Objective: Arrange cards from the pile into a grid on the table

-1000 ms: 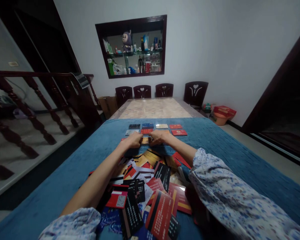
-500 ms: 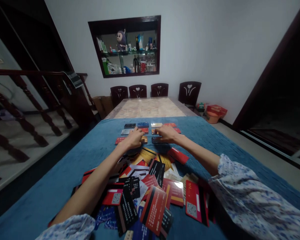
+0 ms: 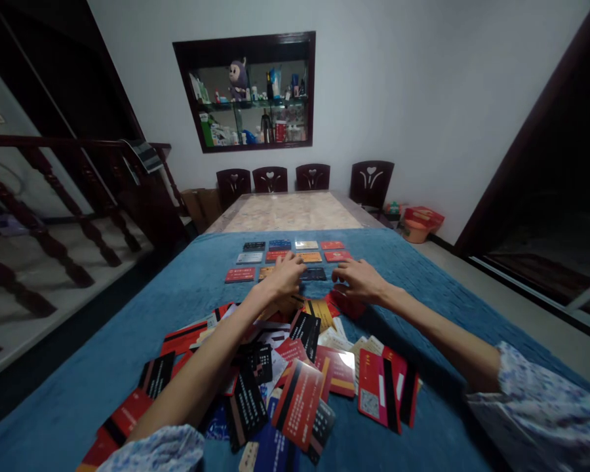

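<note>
Rows of bank cards lie on the blue cloth, among them a red card (image 3: 240,275) at the near left and a dark card (image 3: 314,274). My left hand (image 3: 282,278) is over the near row, fingers loosely bent and apart, between a partly covered gold card (image 3: 265,273) and the dark card. To the right of the dark card, my right hand (image 3: 361,280) hovers with curved fingers, no card visible in its grasp. Beneath it lies a red card (image 3: 347,306), partly hidden. A loose heap of mixed cards (image 3: 299,400) spreads nearer me, partly under my left forearm.
The blue cloth (image 3: 142,314) covers the near part of a marble-patterned table (image 3: 295,210). Several dark chairs (image 3: 372,183) stand around the far end. A wooden railing (image 3: 69,196) is at the left, and a wall niche with shelves (image 3: 255,103) is at the back.
My left hand has shifted right along the near row. My right hand has moved right and nearer me, off the dark card, which now shows with the orange card behind it.
</note>
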Tool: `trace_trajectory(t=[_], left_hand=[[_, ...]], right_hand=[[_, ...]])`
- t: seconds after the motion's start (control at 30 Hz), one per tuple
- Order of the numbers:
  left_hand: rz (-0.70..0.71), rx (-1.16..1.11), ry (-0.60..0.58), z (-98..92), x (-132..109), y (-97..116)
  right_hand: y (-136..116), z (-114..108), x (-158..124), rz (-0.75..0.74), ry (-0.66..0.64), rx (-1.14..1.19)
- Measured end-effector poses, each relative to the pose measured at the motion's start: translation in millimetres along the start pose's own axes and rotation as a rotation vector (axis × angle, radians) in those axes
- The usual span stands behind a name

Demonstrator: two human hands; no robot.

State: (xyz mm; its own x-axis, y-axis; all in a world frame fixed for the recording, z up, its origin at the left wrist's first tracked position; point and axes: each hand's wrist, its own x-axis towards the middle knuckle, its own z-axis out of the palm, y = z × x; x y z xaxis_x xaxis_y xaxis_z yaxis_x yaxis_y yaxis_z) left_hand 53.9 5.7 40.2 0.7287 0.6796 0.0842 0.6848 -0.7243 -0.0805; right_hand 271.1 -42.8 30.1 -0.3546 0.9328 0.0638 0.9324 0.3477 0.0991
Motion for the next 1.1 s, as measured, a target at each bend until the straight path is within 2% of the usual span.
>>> trace_trajectory(t=[0.3,0.57,0.77,0.93,1.1], left_hand=[[0.060,-0.046,-0.036,1.8,8,39],[0.110,-0.091,-0.084,7.8,22,65],[0.171,-0.123,-0.126,18.4,25,69],[0.189,-0.157,-0.139,29.0,28,67],[0.179,-0.198,-0.130,30.4,27,67]], right_hand=[[14,16,-35,0.013,-0.015,0.018],[12,26,-50,-0.004,-0.006,0.051],[15,35,-53,-0.067,0.077,0.076],[16,39,-54,-0.082,0.096,0.086],[16,41,-54,-0.083,0.111,0.093]])
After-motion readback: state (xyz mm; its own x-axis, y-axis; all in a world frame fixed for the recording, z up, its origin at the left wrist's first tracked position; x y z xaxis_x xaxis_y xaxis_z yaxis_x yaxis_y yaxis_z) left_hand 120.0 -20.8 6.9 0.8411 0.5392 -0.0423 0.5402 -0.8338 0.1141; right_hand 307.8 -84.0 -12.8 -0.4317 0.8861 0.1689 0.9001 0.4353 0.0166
